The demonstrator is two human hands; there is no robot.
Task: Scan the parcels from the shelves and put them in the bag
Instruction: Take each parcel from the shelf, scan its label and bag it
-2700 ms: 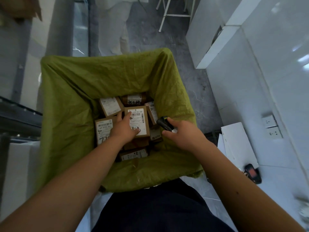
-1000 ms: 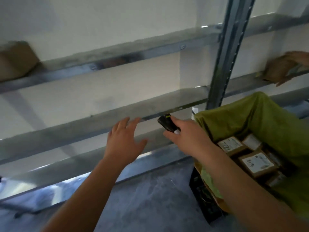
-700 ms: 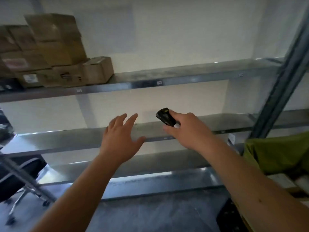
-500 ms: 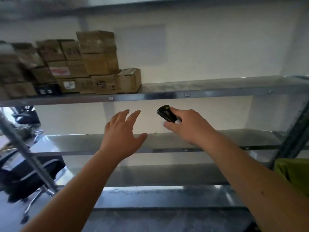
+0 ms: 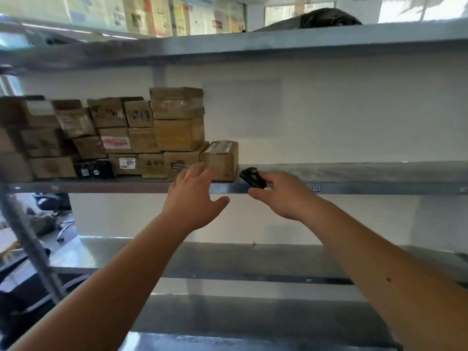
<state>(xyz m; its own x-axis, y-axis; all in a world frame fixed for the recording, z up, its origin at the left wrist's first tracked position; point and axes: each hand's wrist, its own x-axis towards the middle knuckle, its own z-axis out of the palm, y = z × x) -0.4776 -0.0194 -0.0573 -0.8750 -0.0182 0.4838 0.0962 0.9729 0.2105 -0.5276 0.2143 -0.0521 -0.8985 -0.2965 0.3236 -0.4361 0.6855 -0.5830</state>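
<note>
Gripping blk scanner (image 5: 252, 177) – rt hand (image 5: 279, 196), boxy cardboard parcels (image 5: 162, 138)

Both my bare forearms reach up and away from me, side by side. My left hand (image 5: 193, 198) is spread, fingers straight and slightly fanned, thumb out to the right, back of the hand facing me; it holds nothing, as far as I can tell through the blur at the fingertips. My right hand (image 5: 281, 196) is curled, thumb and fingers pinching the scanner (image 5: 252, 176).
</note>
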